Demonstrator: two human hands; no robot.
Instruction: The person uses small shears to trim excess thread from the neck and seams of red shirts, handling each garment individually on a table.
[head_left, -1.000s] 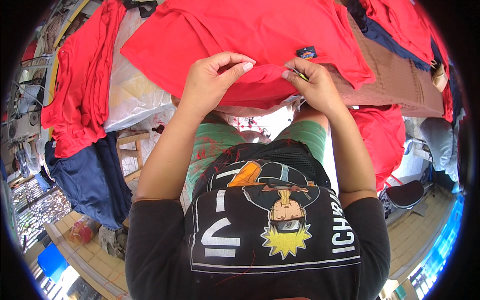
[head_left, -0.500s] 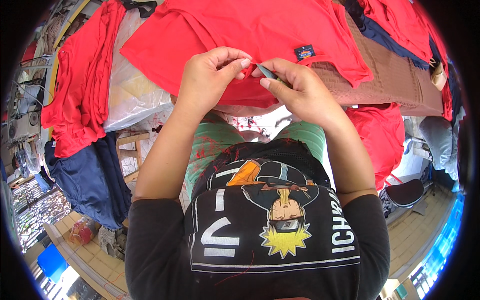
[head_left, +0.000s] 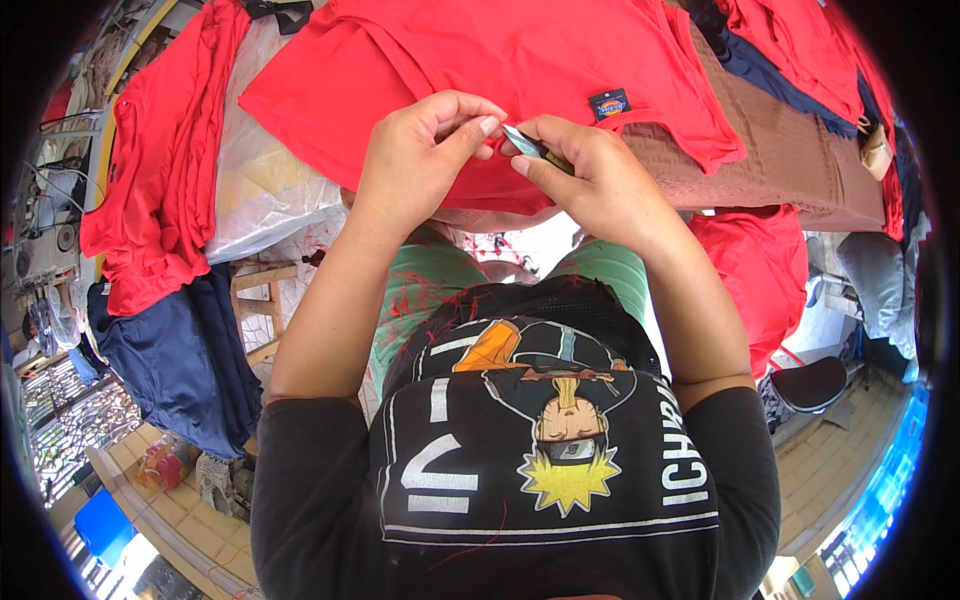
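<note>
Head view: left hand (head_left: pixel 425 165) fingers pinch red shirt (head_left: pixel 520 60); right hand (head_left: pixel 590 180) fingers hold small metal snips (head_left: pixel 528 143).

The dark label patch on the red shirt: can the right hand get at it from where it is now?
Probably yes. The dark label patch lies bare on the red shirt, just beyond the right hand, nothing between. But that hand pinches a small metal tool.

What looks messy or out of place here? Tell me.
Loose red thread clippings lie scattered on the green trousers and black shirt below the hands. The red garment itself shows no visible damage.
</note>
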